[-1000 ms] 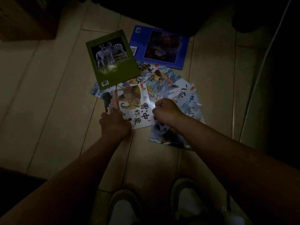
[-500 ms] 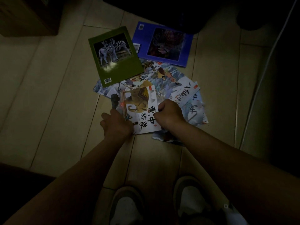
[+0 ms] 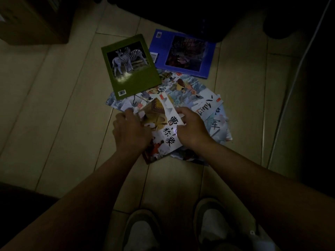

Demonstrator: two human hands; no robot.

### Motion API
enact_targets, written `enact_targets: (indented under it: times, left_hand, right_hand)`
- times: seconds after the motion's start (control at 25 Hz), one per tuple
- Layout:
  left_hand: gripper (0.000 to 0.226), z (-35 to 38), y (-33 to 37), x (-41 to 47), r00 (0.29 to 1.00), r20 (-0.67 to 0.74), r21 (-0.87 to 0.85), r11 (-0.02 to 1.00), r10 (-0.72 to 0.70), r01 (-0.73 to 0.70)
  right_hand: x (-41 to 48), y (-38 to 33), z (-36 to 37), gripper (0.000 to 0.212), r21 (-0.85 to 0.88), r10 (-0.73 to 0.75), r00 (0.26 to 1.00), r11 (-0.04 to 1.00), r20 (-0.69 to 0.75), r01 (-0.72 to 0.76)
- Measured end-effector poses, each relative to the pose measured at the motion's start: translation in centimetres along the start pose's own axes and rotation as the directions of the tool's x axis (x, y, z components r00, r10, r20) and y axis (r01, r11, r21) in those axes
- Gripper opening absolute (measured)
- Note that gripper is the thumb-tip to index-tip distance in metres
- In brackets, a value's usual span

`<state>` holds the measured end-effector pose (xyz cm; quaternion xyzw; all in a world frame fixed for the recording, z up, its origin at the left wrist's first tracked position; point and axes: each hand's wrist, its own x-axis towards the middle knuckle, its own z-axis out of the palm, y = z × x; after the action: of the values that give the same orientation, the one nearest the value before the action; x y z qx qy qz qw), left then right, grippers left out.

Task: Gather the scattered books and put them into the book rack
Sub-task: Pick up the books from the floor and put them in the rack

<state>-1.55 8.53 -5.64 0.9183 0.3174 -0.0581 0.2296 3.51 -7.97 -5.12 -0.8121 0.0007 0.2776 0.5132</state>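
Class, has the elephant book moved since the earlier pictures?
Yes. The elephant book has come toward the left shoe, away from the green zebra book.

Floor: large beige tiles, their dark grout lines running away from the camera and crossing at intervals. Light is pooling on the middle tiles and falling off to near black at the frame's edges. Brown wooden furniture is standing on the floor at top left. A dark bulk is filling the top edge, too dim to identify. A thin pale line, cord or edge, is slanting down the right side.
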Motion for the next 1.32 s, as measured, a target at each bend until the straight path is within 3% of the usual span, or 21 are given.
enact_targets:
  times: [0.12, 0.16, 0.28, 0.4, 0.56, 0.72, 0.92, 1.32]
  left_hand:
    - [0.081, -3.0, 1.7, 1.4, 0.961, 0.093, -0.205, 0.95, 0.26, -0.237]
    - [0.076, -4.6, 2.6, 1.7, 0.948, 0.138, -0.297, 0.926, 0.285, -0.235]
    - [0.028, -9.9, 5.5, 2.6, 0.922, 0.222, -0.38, 0.899, 0.318, -0.218]
    - [0.028, -16.9, 8.2, 1.6, 0.919, 0.229, -0.421, 0.884, 0.321, -0.204]
    - [0.019, -26.6, 11.4, -2.2, 0.928, 0.128, -0.388, 0.879, 0.35, -0.278]
    - [0.026, -36.1, 13.3, -8.2, 0.933, -0.039, -0.355, 0.868, 0.358, -0.348]
    - [0.038, -48.7, 13.1, -18.4, 0.859, -0.227, -0.183, 0.846, 0.459, -0.501]
    - [0.034, -66.3, 4.0, -33.4, 0.794, -0.46, 0.023, 0.9, 0.396, -0.435]
  right_hand:
    - [0.3, -1.6, -1.3, 0.054, -0.108, -0.106, 0.992, 0.988, 0.065, 0.113]
    - [0.3, -2.8, -2.0, 0.055, -0.156, -0.158, 0.983, 0.973, 0.088, 0.17]
    - [0.0, -7.6, -4.9, 0.057, -0.292, -0.271, 0.95, 0.906, 0.153, 0.305]
    - [-2.1, -14.3, -8.3, 0.049, -0.426, -0.378, 0.908, 0.802, 0.182, 0.42]
    - [-6.7, -23.4, -12.1, 0.018, -0.578, -0.473, 0.861, 0.655, 0.188, 0.486]
    - [-13.2, -31.8, -14.1, 0.026, -0.593, -0.592, 0.782, 0.565, 0.194, 0.574]
    - [-23.5, -42.3, -13.5, 0.04, -0.653, -0.73, 0.646, 0.38, 0.224, 0.656]
    - [-41.8, -56.1, -5.1, 0.034, -0.667, -0.849, 0.381, 0.046, 0.367, 0.744]
